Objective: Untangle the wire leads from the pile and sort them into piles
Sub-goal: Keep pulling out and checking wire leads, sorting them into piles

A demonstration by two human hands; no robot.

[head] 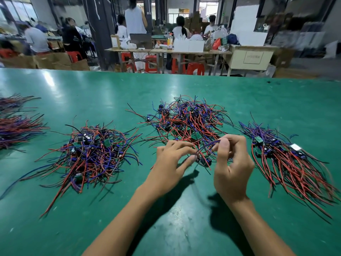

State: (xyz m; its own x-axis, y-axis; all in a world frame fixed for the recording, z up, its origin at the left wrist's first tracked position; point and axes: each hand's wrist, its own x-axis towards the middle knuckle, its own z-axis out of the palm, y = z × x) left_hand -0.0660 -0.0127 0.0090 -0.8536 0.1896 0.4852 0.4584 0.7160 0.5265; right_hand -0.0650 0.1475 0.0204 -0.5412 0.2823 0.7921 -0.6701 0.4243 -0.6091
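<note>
A tangled pile of red, blue and black wire leads with small green boards (188,119) lies in the middle of the green table (184,218). My left hand (169,163) pinches a small lead unit (203,159) at the pile's near edge. My right hand (232,163) pinches the blue wires of that unit, lifted slightly above the table. A combed pile with leads pointing toward me (287,161) lies to the right. A loose pile (90,154) lies to the left.
Two more bundles of leads (16,126) lie at the table's far left edge. Beyond the table, several people sit at other workbenches with red stools and boxes.
</note>
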